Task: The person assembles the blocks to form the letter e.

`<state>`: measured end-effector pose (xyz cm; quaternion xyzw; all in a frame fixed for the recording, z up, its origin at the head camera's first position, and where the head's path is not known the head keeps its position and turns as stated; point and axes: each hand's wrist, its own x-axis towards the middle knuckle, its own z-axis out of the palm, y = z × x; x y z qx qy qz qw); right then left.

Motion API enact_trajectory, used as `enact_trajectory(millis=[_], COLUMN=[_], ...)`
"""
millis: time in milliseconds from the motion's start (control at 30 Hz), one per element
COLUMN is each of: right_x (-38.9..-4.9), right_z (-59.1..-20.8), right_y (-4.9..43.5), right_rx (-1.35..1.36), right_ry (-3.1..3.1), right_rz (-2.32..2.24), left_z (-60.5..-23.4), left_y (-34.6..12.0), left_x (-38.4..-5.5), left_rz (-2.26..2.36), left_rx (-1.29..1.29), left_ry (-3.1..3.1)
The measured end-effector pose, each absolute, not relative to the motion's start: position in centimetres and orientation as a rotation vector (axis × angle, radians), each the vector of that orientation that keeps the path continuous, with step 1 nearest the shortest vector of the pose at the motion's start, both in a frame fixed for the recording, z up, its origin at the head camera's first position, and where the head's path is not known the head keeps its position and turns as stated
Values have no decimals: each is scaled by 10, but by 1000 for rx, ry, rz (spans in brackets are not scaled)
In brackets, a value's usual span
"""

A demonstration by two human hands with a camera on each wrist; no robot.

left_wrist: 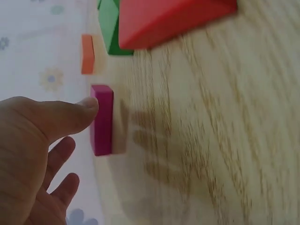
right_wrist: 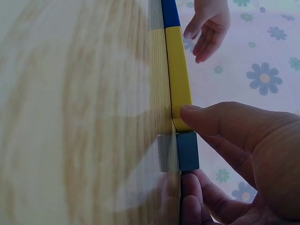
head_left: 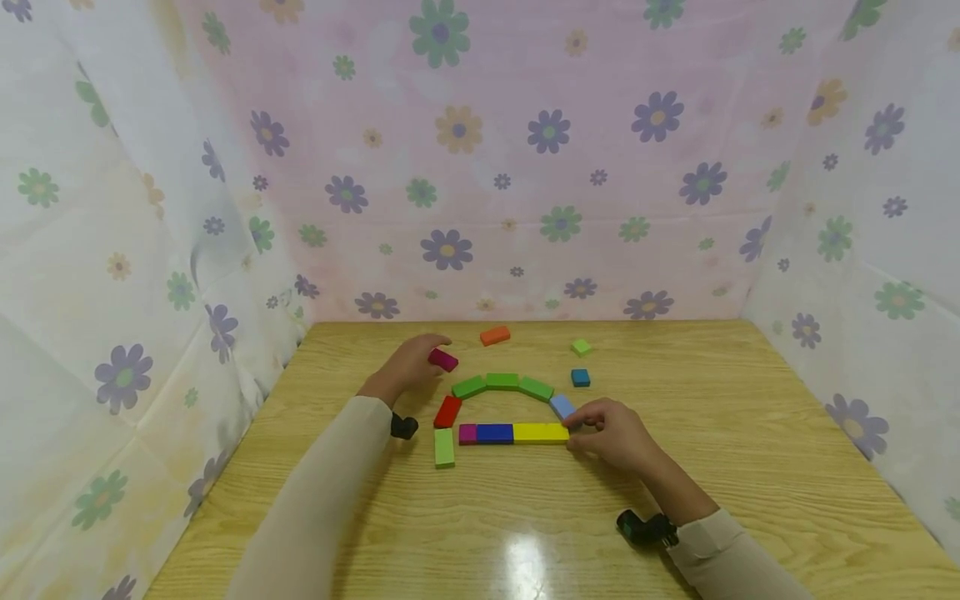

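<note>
My left hand [head_left: 411, 363] pinches a magenta block [head_left: 443, 359] above the left side of the arch. In the left wrist view, its thumb lies against this magenta block [left_wrist: 103, 121], with two other fingers bent apart from it. My right hand [head_left: 617, 435] pinches the right end of the yellow block [head_left: 540, 433], where a seam shows in the right wrist view. That yellow part lines up with a blue block [head_left: 495, 433] and a small magenta block [head_left: 467, 434]. Right behind the right fingertips lies a light blue block [head_left: 562, 407].
Green blocks [head_left: 502, 381] and a red block [head_left: 447, 412] curve behind the row. A light green block [head_left: 444, 448] stands at its left. Farther back lie an orange block [head_left: 495, 336], a small lime block [head_left: 582, 347] and a small blue block [head_left: 581, 377]. Flowered cloth surrounds the table.
</note>
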<state>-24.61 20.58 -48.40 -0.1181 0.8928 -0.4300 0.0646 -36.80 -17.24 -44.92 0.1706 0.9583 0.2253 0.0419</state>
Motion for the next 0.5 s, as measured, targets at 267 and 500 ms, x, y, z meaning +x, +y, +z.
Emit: enact_trajectory(millis=[267,500], right_x=[-246,-247], right_z=[-485,-485], right_y=[206,207], right_rx=[-341,-348], right_ry=[2684,2688], right_rz=[-1308,-1318], left_z=[-467,-472], left_y=[-187,-192], left_x=[-376,-377], left_rz=[834,778], left_rx=[420,505], left_ry=[2877,2930])
